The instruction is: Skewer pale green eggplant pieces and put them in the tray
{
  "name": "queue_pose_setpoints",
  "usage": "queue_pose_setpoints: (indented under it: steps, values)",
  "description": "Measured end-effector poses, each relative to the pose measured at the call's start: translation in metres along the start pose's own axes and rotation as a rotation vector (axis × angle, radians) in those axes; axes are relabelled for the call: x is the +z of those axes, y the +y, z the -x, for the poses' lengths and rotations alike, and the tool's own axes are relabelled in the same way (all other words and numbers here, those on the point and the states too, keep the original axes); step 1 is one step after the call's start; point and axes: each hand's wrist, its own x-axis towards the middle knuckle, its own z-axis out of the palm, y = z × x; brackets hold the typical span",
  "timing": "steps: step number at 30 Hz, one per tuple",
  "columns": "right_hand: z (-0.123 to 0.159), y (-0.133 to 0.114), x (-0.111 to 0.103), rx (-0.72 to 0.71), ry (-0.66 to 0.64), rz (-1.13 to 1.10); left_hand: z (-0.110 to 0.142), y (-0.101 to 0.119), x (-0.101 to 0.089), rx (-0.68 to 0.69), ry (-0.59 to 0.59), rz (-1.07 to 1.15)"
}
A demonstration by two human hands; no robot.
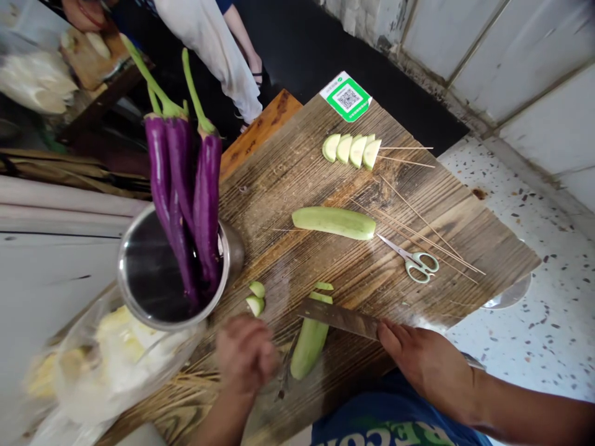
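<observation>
My right hand (pixel 409 350) grips the handle of a kitchen knife (pixel 344 319). The blade lies across a peeled pale green zucchini piece (pixel 309 347) near its far end, where a thin cut slice (pixel 324 286) sits just beyond. To the left of it is my left hand (pixel 246 353), raised off the zucchini and blurred by motion; its fingers look curled, but whether they hold anything is unclear. Two small zucchini chunks (pixel 255 298) lie beyond that hand. Farther up the wooden table (pixel 279 167) rests a longer zucchini piece (pixel 333 223).
Scissors (pixel 413 259) and thin wooden skewers (pixel 418 232) lie at right. Zucchini slices on skewers (pixel 351 150) are near a green QR card (pixel 348 97). Left stand a steel pot (pixel 123 272) with purple eggplants (pixel 207 198) and a plastic bag (pixel 125 365). A person's leg (pixel 209 49) shows beyond.
</observation>
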Motion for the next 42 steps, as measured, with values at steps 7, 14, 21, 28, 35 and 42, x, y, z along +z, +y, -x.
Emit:
queue_pose_setpoints:
  steps: [7, 14, 21, 28, 35, 42]
  values:
    - [-0.011, -0.004, -0.003, -0.009, -0.036, 0.028, 0.026, 0.023, 0.062, 0.240, -0.250, -0.175]
    - [-0.014, -0.006, -0.008, -0.001, -0.107, 0.040, 0.027, 0.020, 0.064, 0.257, -0.237, -0.164]
    - [-0.018, -0.001, -0.016, 0.015, -0.134, -0.030, 0.028, 0.022, 0.067, 0.241, -0.250, -0.202]
    - [-0.026, 0.001, -0.012, 0.057, -0.182, -0.044, 0.027, 0.021, 0.066, 0.254, -0.221, -0.188]
    - [-0.037, -0.002, -0.003, 0.100, -0.237, 0.006, 0.026, 0.025, 0.063, 0.228, -0.151, -0.149]
    - [-0.030, 0.003, -0.001, 0.065, -0.144, -0.049, -0.039, 0.018, 0.005, -0.089, -0.265, 0.264]
